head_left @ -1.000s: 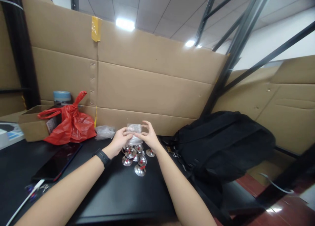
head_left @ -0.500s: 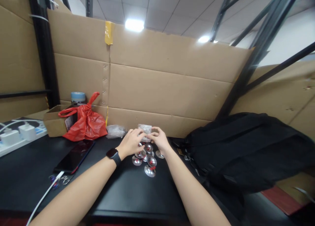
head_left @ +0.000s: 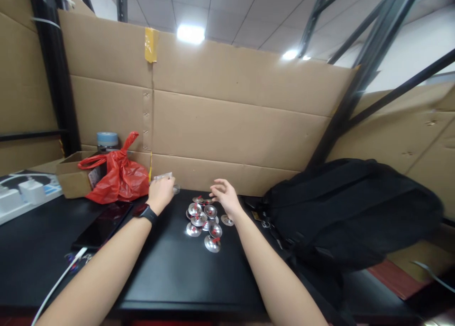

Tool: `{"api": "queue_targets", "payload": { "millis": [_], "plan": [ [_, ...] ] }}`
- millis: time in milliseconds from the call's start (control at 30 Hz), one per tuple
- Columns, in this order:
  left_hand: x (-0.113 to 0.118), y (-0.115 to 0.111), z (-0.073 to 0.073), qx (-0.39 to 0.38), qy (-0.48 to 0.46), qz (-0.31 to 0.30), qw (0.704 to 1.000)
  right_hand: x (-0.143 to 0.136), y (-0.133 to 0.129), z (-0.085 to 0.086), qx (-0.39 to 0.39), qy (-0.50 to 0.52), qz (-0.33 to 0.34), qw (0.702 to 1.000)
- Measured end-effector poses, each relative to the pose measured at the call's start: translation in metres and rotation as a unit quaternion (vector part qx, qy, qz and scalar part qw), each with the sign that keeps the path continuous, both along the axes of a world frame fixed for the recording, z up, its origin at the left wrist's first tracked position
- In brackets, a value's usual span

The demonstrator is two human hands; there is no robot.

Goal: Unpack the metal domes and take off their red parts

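My left hand (head_left: 160, 193), with a dark watch on its wrist, is closed at the back of the table beside the red bag. Crumpled clear plastic bag (head_left: 164, 176) shows above and to the right of its fingers. To the right of it, my right hand (head_left: 226, 197) hovers with loosely curved fingers and nothing visible in them. Between and in front of the hands lies a heap of small silver finger cymbals (head_left: 210, 212) with red loops. One single cymbal (head_left: 227, 220) lies apart, just under my right wrist.
A tied red plastic bag (head_left: 121, 176), a small cardboard box (head_left: 74, 176) and a blue-lidded jar (head_left: 107, 139) stand at the back left. A phone (head_left: 101, 225) on a white cable and a power strip (head_left: 28, 198) lie nearer. On the right sits a black backpack (head_left: 355, 212).
My left hand has moved left, away from the heap, and the clear plastic that was between both hands has gone with it. My right hand has stayed near its place, now holding nothing visible.
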State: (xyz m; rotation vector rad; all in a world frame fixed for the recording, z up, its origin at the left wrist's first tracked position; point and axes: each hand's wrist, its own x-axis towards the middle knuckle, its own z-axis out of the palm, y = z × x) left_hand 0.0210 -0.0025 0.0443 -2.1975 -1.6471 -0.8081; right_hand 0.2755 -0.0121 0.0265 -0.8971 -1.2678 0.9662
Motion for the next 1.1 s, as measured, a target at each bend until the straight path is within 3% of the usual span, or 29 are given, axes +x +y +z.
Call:
{"api": "queue_targets", "payload": {
  "millis": [133,233,333,400,500,633,767,867,967,1100],
  "plan": [
    [-0.027,0.021,-0.015,-0.075,-0.046,0.026,0.996,0.012,0.003,0.002,0.002,-0.017,-0.005,1.000],
    [-0.035,0.029,-0.022,-0.112,-0.054,0.027,0.992,0.030,0.010,0.004,0.023,-0.020,-0.048,0.998],
    [-0.035,0.031,-0.020,-0.097,-0.090,0.016,0.991,0.063,0.018,0.005,0.033,-0.066,-0.189,0.979],
    [-0.032,0.033,-0.017,-0.062,-0.128,-0.022,0.990,0.090,0.020,0.004,0.013,-0.133,-0.346,0.929],
    [-0.026,0.035,-0.014,-0.026,-0.187,-0.124,0.974,0.126,0.018,-0.001,-0.007,-0.190,-0.404,0.895],
    [-0.016,0.032,-0.011,-0.023,-0.218,-0.193,0.956,0.146,0.016,-0.017,-0.086,-0.424,-0.349,0.832],
    [-0.007,0.023,-0.004,-0.004,-0.223,-0.195,0.955,0.141,0.019,-0.032,-0.136,-0.477,-0.323,0.806],
    [-0.003,0.017,0.002,-0.005,-0.230,-0.189,0.954,0.134,0.021,-0.033,-0.142,-0.498,-0.312,0.796],
    [0.002,0.012,0.006,-0.027,-0.243,-0.208,0.947,0.122,0.019,-0.022,-0.080,-0.494,-0.266,0.824],
    [0.017,-0.007,0.020,-0.050,-0.243,-0.225,0.942,0.080,0.001,0.009,0.076,-0.380,-0.113,0.915]
  ]
}}
